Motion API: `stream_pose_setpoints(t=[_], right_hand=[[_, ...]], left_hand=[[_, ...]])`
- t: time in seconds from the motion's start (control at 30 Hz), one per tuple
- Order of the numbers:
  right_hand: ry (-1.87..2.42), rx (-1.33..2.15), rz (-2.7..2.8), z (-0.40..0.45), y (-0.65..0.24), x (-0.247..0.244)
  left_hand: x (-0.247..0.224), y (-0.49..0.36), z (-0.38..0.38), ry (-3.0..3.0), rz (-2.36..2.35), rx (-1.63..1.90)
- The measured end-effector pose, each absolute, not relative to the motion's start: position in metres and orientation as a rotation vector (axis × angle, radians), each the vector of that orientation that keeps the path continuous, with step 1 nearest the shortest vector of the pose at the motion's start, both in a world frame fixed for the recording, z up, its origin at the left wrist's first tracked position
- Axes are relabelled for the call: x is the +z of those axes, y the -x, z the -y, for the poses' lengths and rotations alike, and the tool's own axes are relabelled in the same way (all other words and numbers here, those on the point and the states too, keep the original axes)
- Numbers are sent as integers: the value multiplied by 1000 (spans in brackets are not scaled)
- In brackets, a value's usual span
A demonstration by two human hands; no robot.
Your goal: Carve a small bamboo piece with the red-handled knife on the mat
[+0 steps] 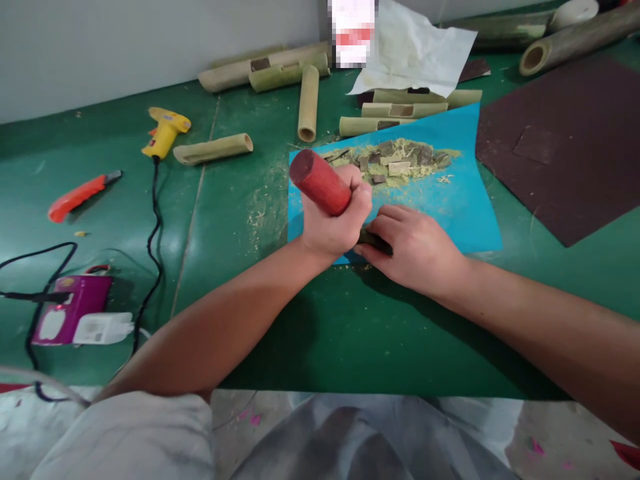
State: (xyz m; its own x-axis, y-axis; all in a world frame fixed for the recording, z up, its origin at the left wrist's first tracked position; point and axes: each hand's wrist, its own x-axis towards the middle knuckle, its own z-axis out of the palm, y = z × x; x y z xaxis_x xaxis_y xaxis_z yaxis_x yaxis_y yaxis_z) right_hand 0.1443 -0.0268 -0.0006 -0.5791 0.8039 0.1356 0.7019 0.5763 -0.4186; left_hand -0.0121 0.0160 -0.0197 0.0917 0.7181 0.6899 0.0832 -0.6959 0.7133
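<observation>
My left hand [333,227] is wrapped around a thick red round handle [320,181], its end tilted up towards me. The tool's working end is hidden below the fist. Close beside it, my right hand [417,245] grips a short dark greenish piece [376,239], mostly covered by the fingers, so its kind is unclear. Both hands are over the near edge of a blue sheet [460,217]. Beyond them on the sheet lies a heap of pale shavings and small brown chips [397,161].
Bamboo tubes [309,103] lie at the back, some with cut openings. At left are a yellow glue gun [165,132], an orange utility knife [83,195] and a purple power box [75,307] with cables. A dark brown sheet [570,147] and white paper [415,50] lie right and behind.
</observation>
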Motion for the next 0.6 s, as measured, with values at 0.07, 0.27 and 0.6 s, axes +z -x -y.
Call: stream_pose_setpoints(t=[0.07, 0.27, 0.6], right_hand=[[1256, 471, 2511, 25, -145, 1], [1363, 496, 2533, 20, -149, 8], [1268, 361, 2505, 24, -149, -1]], left_hand=[[-23, 13, -18, -1841, -744, 1647], [-17, 5, -16, -1608, -854, 1721], [-12, 11, -11, -1806, -939, 1553]])
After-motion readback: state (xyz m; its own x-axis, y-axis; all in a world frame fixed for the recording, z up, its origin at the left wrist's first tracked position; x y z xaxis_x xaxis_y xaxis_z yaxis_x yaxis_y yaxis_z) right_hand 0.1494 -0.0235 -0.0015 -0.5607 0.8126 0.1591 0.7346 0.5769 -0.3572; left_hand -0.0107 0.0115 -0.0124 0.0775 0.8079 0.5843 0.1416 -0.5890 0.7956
